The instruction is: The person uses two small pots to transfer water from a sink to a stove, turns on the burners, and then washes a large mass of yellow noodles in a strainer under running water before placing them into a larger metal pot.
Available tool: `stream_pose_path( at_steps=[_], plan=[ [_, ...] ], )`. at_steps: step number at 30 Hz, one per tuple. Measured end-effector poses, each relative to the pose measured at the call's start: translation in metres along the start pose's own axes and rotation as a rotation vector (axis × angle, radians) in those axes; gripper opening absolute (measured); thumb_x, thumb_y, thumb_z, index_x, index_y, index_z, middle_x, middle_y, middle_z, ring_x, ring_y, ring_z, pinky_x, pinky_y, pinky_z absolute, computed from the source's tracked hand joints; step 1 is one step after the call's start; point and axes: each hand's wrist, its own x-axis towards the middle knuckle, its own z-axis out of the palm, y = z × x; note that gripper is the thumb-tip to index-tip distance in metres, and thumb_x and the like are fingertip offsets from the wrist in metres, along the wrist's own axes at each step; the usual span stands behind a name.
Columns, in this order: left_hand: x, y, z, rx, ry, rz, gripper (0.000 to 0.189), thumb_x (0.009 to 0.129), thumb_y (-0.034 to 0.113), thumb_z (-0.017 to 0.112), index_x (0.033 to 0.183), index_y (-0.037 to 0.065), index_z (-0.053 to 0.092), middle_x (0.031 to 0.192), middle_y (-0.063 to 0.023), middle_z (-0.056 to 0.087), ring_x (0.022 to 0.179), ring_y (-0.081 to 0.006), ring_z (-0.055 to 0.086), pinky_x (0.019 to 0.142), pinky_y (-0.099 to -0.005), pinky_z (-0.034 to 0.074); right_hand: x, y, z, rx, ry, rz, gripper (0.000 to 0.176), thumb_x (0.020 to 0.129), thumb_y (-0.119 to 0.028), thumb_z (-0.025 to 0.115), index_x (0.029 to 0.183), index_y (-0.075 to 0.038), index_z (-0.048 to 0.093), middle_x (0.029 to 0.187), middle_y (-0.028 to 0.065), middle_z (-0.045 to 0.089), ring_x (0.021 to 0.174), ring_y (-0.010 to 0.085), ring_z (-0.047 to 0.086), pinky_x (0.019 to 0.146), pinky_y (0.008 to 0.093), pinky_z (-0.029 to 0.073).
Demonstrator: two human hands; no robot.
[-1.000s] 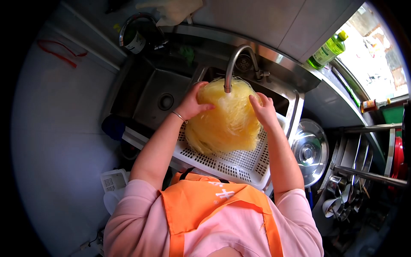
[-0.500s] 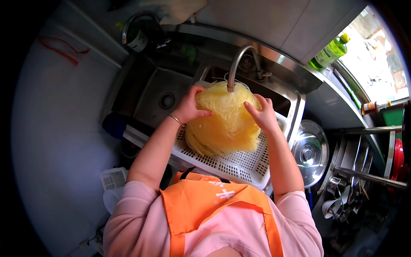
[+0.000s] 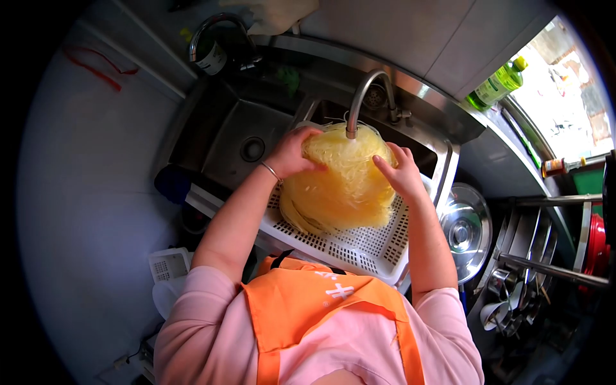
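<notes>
A big heap of thin yellow shreds [image 3: 340, 192], looking like shredded potato, lies in a white perforated basket [image 3: 375, 260] over the sink. My left hand [image 3: 296, 154] presses into the heap's upper left side, its fingertips partly hidden in the strands. On the opposite side my right hand [image 3: 399, 170] grips the heap, thumb on top and fingers round the edge. Directly above the shreds is the mouth of a curved metal faucet [image 3: 352, 128], and a whitish patch, apparently water, shows below it.
Left of the basket is a steel sink basin [image 3: 221, 144] with a second faucet [image 3: 212, 22] behind it. A green bottle [image 3: 497, 83] stands on the ledge by the window. To the right are a round metal lid [image 3: 465, 234] and a rack with pots [image 3: 504, 282].
The camera view has shifted slightly. Both hands stay on the two sides of the yellow heap, with the left hand's fingers a little deeper among the shreds.
</notes>
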Motion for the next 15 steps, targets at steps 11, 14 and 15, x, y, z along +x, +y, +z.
stream_pose_path(
  at_steps=[11, 14, 15],
  plan=[
    [0.005, 0.007, -0.006, -0.199, -0.011, -0.087, 0.051, 0.059, 0.017, 0.084, 0.103, 0.005, 0.059, 0.101, -0.0074, 0.062, 0.093, -0.0182, 0.059, 0.082, -0.0291, 0.046, 0.004, 0.005, 0.01, 0.169, 0.051, -0.244, 0.083, 0.069, -0.047, 0.073, 0.135, -0.012, 0.036, 0.138, 0.0207, 0.03, 0.129, 0.0365, 0.029, 0.104, 0.0412, 0.03],
    [0.008, 0.004, -0.006, -0.251, -0.039, -0.066, 0.051, 0.061, 0.017, 0.083, 0.104, 0.005, 0.059, 0.1, -0.0074, 0.062, 0.094, -0.0184, 0.058, 0.084, -0.029, 0.046, -0.007, -0.018, 0.009, -0.33, -0.001, -0.419, 0.097, 0.06, -0.047, 0.078, 0.138, -0.015, 0.03, 0.141, 0.0207, 0.027, 0.13, 0.0401, 0.025, 0.104, 0.0472, 0.028],
    [0.008, 0.005, -0.006, -0.252, -0.04, -0.067, 0.051, 0.061, 0.017, 0.083, 0.104, 0.005, 0.059, 0.1, -0.0074, 0.062, 0.094, -0.0184, 0.058, 0.084, -0.029, 0.046, -0.01, -0.024, 0.01, -0.38, 0.0, -0.425, 0.1, 0.055, -0.048, 0.08, 0.136, -0.016, 0.033, 0.14, 0.0204, 0.028, 0.128, 0.0421, 0.027, 0.103, 0.0509, 0.028]
  ],
)
